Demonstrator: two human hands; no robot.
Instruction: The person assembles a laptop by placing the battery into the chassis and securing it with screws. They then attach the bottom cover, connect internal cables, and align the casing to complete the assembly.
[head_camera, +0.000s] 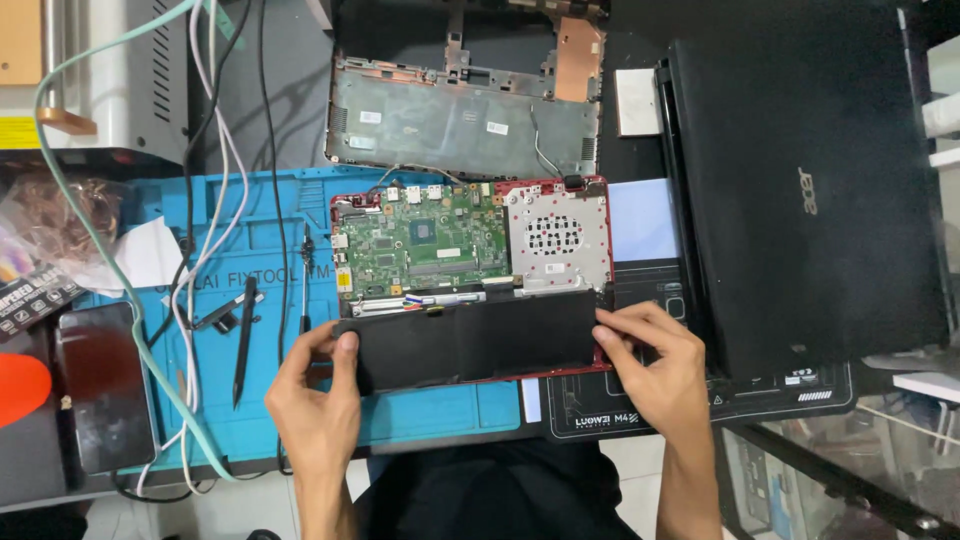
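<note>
A small red laptop base (345, 205) lies opened on a blue work mat (430, 415), showing its green circuit board (425, 245) and a silver perforated plate (555, 235). A long flat black battery (470, 340) lies across the near part of the base. My left hand (320, 395) grips the battery's left end with the thumb on top. My right hand (650, 365) holds its right end, fingers at the corner.
A grey stripped laptop shell (460, 110) lies beyond the red base. A closed black laptop (810, 190) sits at the right. On the mat's left are a black pry tool (244, 340), a screwdriver (305, 280), cables (200, 230) and a dark phone (100, 385).
</note>
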